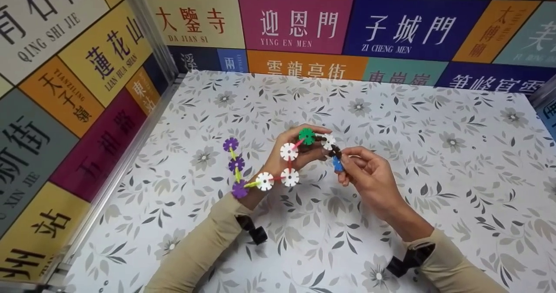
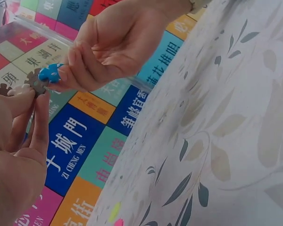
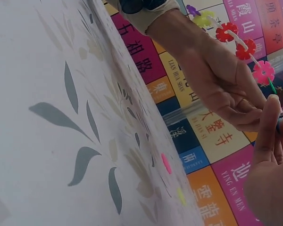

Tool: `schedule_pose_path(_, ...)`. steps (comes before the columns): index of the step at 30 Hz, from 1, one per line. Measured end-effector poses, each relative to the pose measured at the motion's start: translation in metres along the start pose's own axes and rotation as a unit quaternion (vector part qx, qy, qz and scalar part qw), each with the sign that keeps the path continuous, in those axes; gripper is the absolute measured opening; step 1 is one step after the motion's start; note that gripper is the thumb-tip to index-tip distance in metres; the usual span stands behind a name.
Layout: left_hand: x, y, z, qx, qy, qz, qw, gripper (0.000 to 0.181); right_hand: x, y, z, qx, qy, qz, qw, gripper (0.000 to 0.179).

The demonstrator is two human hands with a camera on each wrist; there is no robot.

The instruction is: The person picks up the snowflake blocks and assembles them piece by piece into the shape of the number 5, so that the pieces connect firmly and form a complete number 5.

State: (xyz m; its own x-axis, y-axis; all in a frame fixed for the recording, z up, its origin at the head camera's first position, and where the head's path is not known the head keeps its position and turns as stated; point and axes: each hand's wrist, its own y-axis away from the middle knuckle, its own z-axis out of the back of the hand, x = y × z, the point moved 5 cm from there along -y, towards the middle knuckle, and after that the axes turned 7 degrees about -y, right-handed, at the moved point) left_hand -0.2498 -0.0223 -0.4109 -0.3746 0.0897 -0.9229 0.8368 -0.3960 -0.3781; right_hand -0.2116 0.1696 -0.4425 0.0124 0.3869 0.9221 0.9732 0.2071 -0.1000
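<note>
A chain of interlocked toothed plastic discs hangs between the two hands in the head view. Face-on are purple discs [image 1: 236, 164], several white discs [image 1: 265, 181] and a green disc [image 1: 306, 136]; yellow-green and red discs link them edge-on. My left hand [image 1: 274, 157] holds the chain near its right end, thumb and fingers pinching a dark brown disc [image 2: 37, 82]. Between thumb and fingers, my right hand [image 1: 370, 178] pinches a blue disc [image 2: 50, 73], which meets the brown one. The chain's purple end dangles over the left wrist.
A white tabletop [image 1: 173, 206] with grey leaf and flower print lies below the hands. Colourful sign panels [image 1: 295, 24] stand upright along its back and left [image 1: 65, 110]. Small pink [image 3: 166, 163] and yellow-green spots [image 3: 181, 196] show by the table in the right wrist view.
</note>
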Motion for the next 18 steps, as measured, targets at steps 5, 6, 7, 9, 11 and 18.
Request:
schedule_pose_path(5, 0.002, 0.001, -0.004, -0.005, 0.028, 0.014, 0.9995, 0.043, -0.001, 0.000, 0.001, -0.011, -0.016, 0.010, 0.9998, 0.019)
schedule_pose_path(6, 0.003, 0.002, -0.005, -0.005, 0.033, 0.015, 0.9993, 0.043, -0.002, 0.000, 0.001, -0.014, -0.017, 0.012, 0.9997, 0.020)
schedule_pose_path(7, 0.003, 0.002, -0.006, -0.004, 0.038, 0.018, 0.9991, 0.044, -0.003, 0.001, 0.000, -0.016, -0.015, 0.012, 0.9997, 0.020)
schedule_pose_path(9, 0.005, 0.003, -0.007, 0.000, 0.047, 0.022, 0.9986, 0.045, -0.005, 0.002, 0.000, -0.019, -0.006, 0.011, 0.9997, 0.021)
schedule_pose_path(11, 0.006, 0.005, -0.007, 0.003, 0.057, 0.031, 0.9979, 0.045, -0.006, 0.003, -0.001, -0.017, 0.008, 0.008, 0.9998, 0.022)
schedule_pose_path(18, 0.012, 0.008, -0.008, 0.033, 0.117, 0.054, 0.9912, 0.048, -0.005, 0.003, -0.005, 0.028, 0.040, 0.001, 0.9988, 0.021)
